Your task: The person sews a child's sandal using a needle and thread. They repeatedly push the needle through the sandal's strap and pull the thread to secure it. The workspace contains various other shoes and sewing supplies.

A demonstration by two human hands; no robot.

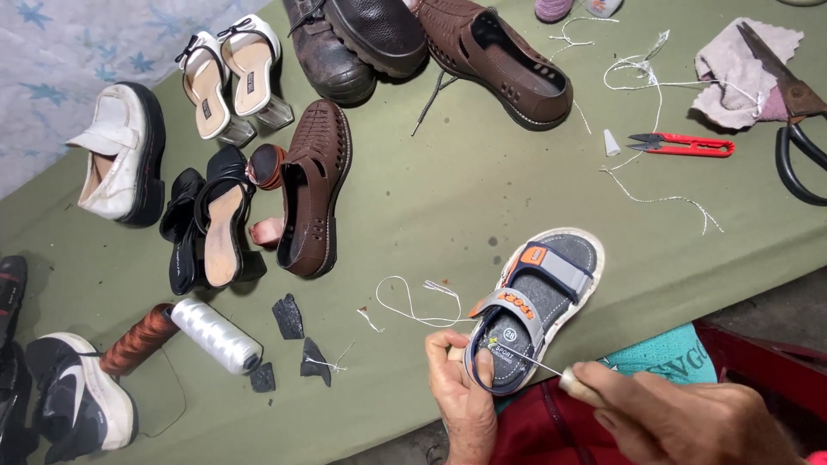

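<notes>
Your left hand [465, 392] pinches the heel end of the small grey sandal [536, 306], thumb pressed on its dark blue rim, grip closed around the sole edge. The sandal sits at the near edge of the green desk [448, 198], toe pointing away from you, orange tabs on its straps. Your right hand [689, 418] has its grip pressed together around the pale handle of an awl [551, 368], whose thin metal tip touches the insole near the heel. A white thread [413, 306] loops from the sandal out onto the desk to the left. Further left lie a white thread spool [215, 334] and a brown spool [138, 338], touching, with dark scraps [289, 317] just beside them. Brown woven shoes [314, 185], black heels [211, 228] and white heeled sandals [233, 73] sit well apart at the far left. Red snips [685, 145] and big black scissors [797, 129] lie far right, the scissors on a pinkish cloth [732, 73].
</notes>
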